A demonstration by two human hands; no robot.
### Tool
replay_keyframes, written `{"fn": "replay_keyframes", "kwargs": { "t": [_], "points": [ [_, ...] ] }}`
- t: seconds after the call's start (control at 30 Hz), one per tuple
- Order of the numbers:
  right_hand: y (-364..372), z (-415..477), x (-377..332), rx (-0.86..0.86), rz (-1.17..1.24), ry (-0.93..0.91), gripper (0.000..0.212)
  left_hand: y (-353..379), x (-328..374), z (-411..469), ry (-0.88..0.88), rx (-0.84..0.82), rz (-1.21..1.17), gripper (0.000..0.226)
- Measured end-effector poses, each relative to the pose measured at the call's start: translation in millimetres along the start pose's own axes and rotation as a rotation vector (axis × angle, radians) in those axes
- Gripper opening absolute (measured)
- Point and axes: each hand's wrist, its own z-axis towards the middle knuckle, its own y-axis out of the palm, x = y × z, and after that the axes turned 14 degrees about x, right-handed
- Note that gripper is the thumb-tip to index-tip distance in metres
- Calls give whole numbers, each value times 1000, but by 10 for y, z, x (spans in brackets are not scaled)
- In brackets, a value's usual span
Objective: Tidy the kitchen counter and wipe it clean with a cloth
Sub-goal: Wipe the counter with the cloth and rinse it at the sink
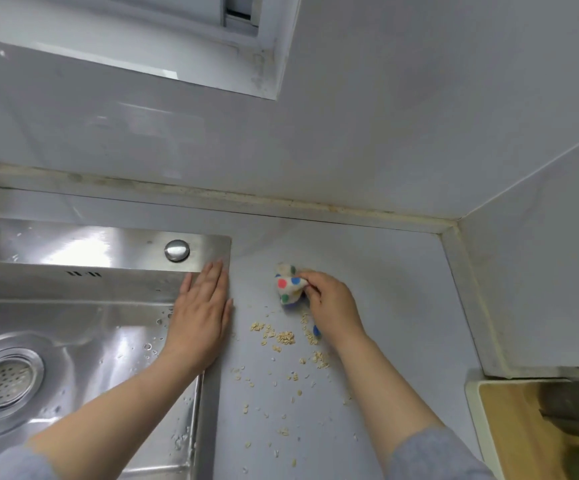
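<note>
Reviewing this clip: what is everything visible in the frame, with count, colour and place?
cloth: one, cream with coloured dots, on the counter right of the sink
flakes: many, pale tan, scattered on the counter nearer than the cloth
counter: one, grey, right of the sink
sink: one, steel, left, wet
drain strainer: one, steel, in the sink
round cap: one, steel, sink's back rim
cutting board: one, wooden, lower right
window frame: one, white, top
left hand: one, flat on the sink's right rim
right hand: one, grips the cloth
</note>
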Motion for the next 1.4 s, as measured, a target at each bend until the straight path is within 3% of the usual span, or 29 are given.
{"fn": "replay_keyframes", "kwargs": {
  "t": [0.13,0.33,0.47,0.57,0.7,0.83,1.03,1.13,1.27,1.4],
  "points": [
    [55,-362,19,49,15,34,33,-38,-112,-20,42,-47,70,58],
    [-154,-971,103,-71,-17,28,36,-11,-97,-63,-22,-108,163,58],
    [-230,-825,-67,-42,-32,60,34,-21,-116,-75,-92,-127,207,61],
    [-79,-564,-330,14,-10,-44,32,-99,-198,-60,-66,-122,236,67],
    [298,-328,-514,-48,0,-127,31,-207,-426,-94,-77,-120,299,75],
    [448,-479,-451,-82,-6,-83,36,-266,-584,-126,-6,-160,267,71],
    [95,-902,-268,-138,-109,-58,37,-326,-610,-104,-5,-210,196,75],
    [-65,-975,-300,-55,-125,35,33,-377,-581,-92,-7,-235,191,79],
    [43,-980,-554,201,-14,133,27,-439,-574,-45,15,-273,212,69],
    [388,-964,-902,253,35,153,21,-571,-600,10,66,-312,227,66]
  ]
}}
